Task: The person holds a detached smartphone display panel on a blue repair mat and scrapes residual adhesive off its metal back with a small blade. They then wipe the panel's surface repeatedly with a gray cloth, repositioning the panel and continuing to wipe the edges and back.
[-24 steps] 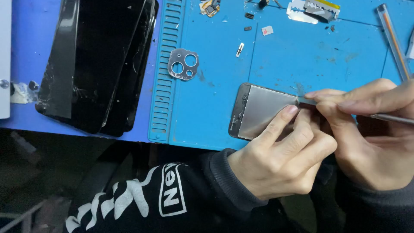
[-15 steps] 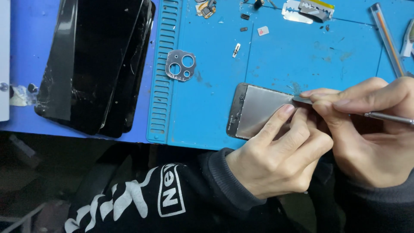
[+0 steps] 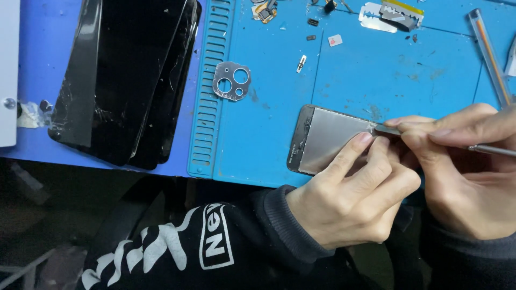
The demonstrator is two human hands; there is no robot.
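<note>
Blue silicone repair mat [image 3: 258,145], front edge: one flat grey-backed phone panel [image 3: 330,140]. Your left hand [image 3: 349,201] pins it, forefinger pressed flat. Your right hand [image 3: 462,172] pinches one thin metal pry tool [image 3: 430,138], tip still at the panel's far corner, no shift since earlier, so no lift yet. One silver camera-lens frame [image 3: 232,80] mid-mat. Two cracked black screens [image 3: 129,80] stacked left.

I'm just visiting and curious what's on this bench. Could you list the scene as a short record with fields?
Surface: blue work mat
Left hand: fingers pressing down a flat grey panel
Right hand: pinching a thin metal tool, its tip at the panel's upper edge
Nearby: camera-hole plate, stacked cracked black screens, razor blade, small loose parts
</note>
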